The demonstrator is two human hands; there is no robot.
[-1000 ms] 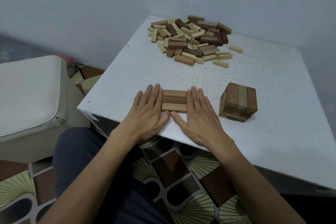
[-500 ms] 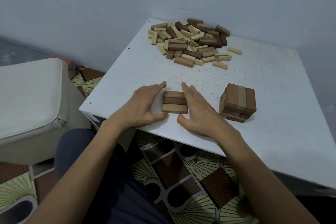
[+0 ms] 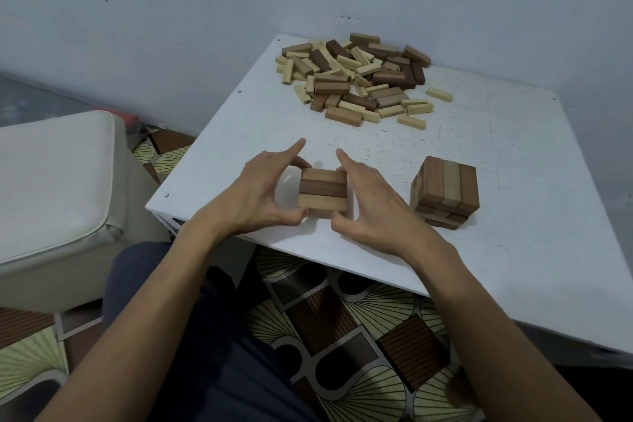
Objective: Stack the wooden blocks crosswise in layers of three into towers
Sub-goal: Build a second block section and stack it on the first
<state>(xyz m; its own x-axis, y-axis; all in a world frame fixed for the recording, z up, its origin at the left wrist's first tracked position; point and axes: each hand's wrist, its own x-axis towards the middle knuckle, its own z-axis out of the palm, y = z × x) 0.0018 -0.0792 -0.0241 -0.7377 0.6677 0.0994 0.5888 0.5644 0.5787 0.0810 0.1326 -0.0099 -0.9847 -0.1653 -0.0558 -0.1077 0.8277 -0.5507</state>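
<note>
While the left hand (image 3: 263, 194) and right hand (image 3: 373, 207) pinch its ends, the three-block layer (image 3: 323, 194) is mid-frame, blocks running left-right — tower (image 3: 445, 192) to its right, top blocks crosswise, right hand nearer.

Nothing readable is showing from where I am standing: no writing, label, brand, number or sign is appearing on the wooden blocks (image 3: 352, 79), the table (image 3: 479, 165) or the wall (image 3: 171, 10).
</note>
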